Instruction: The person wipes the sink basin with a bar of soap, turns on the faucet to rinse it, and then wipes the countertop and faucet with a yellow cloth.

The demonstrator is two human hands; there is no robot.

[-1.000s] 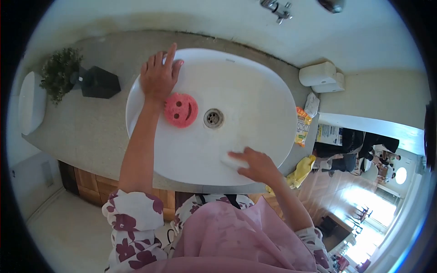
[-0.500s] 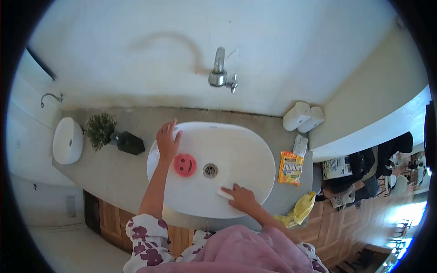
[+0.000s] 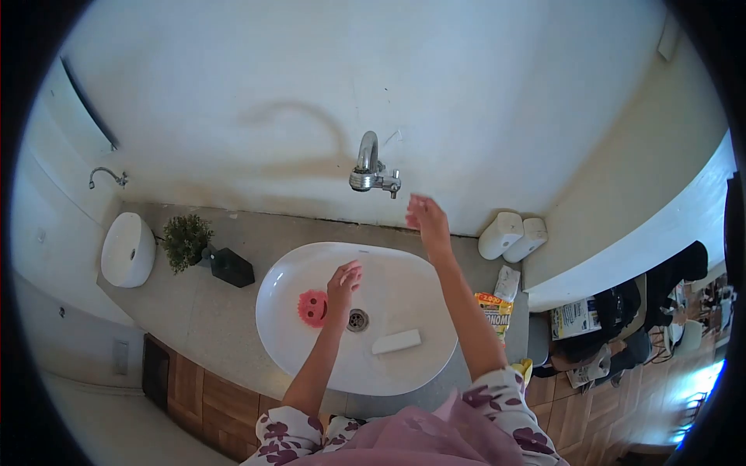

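Observation:
My right hand (image 3: 429,221) is raised just to the right of the tap's handle (image 3: 395,185), its fingers loosely bent and holding nothing. Over the white basin (image 3: 272,342) hovers my left hand (image 3: 343,283), half curled and empty, partly covering a pink smiley-face sponge (image 3: 312,308). A white rectangular block (image 3: 396,342), like a sponge, lies in the basin right of the drain (image 3: 357,320). The chrome tap (image 3: 364,167) sticks out of the wall above, with no water seen running from it.
On the right of the counter (image 3: 225,334) are two white containers (image 3: 501,235), a yellow-orange packet (image 3: 496,311) and a yellow cloth (image 3: 524,371). To the left are a dark bottle (image 3: 232,267), a potted plant (image 3: 186,242) and a second basin (image 3: 128,250). People sit at far right.
My right hand has let go of the white block and risen toward the tap handle. The left hand has left the basin's rim and moved right, over the basin. The view has tilted up.

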